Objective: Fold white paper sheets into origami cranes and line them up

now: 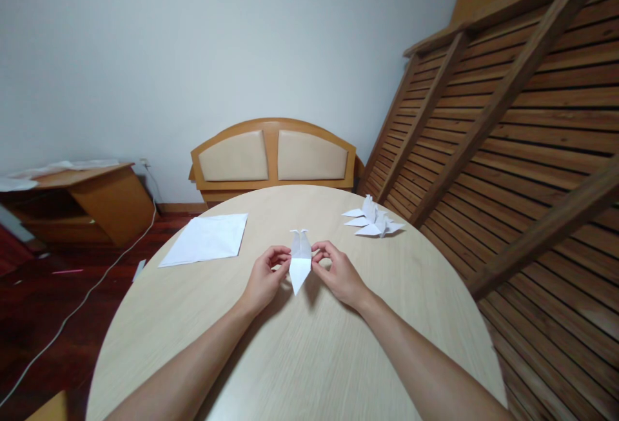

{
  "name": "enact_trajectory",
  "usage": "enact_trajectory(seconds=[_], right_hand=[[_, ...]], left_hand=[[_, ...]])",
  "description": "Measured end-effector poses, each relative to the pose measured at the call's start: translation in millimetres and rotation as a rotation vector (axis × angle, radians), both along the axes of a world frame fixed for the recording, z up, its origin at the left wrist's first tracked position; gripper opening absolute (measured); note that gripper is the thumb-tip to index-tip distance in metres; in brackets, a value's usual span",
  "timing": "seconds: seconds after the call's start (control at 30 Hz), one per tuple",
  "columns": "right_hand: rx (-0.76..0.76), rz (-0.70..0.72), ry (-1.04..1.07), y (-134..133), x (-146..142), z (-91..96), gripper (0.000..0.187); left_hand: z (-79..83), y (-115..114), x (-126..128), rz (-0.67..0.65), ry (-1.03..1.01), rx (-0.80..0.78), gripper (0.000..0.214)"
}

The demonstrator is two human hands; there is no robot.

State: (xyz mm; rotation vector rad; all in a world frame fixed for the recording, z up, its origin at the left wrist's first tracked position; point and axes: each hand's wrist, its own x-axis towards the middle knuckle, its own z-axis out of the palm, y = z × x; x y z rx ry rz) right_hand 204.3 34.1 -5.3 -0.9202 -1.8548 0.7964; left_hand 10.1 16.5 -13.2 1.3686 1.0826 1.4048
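Note:
A white folded paper figure (pixel 300 266) is held between my two hands over the middle of the round table. Its lower part tapers to a point toward me, and two small bent tips show at its top. My left hand (pixel 265 276) pinches its left edge between thumb and fingers. On the opposite edge, my right hand (pixel 339 273) grips it the same way. A shadow falls on the tabletop below it. Several similar white folded paper figures (pixel 371 220) sit close together at the table's far right.
A stack of white paper sheets (pixel 207 238) lies on the left of the pale round table (pixel 309 369). Behind stands a wooden headboard (pixel 273 150). Slatted wooden panels (pixel 522 131) lean at the right. A low cabinet (pixel 106 205) and a white cable (pixel 104 281) are at the left.

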Motion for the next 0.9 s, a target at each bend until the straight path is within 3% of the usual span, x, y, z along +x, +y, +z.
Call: enact_trajectory(seconds=[0.3, 0.57, 0.9], right_hand=[[0.041, 0.06, -0.016, -0.7, 1.8, -1.7, 0.027], [-0.035, 0.081, 0.028, -2.5, -1.1, -6.6, 0.031], [-0.067, 0.077, 0.016, -3.1, -0.2, 1.0, 0.033]], left_hand=[[-5.8, -2.3, -0.4, -0.079, 0.023, -0.033, 0.038], [-2.0, -4.5, 0.8, -0.047, 0.06, -0.054, 0.041], [-2.9, -4.4, 0.9, -0.053, 0.08, -0.017, 0.037]])
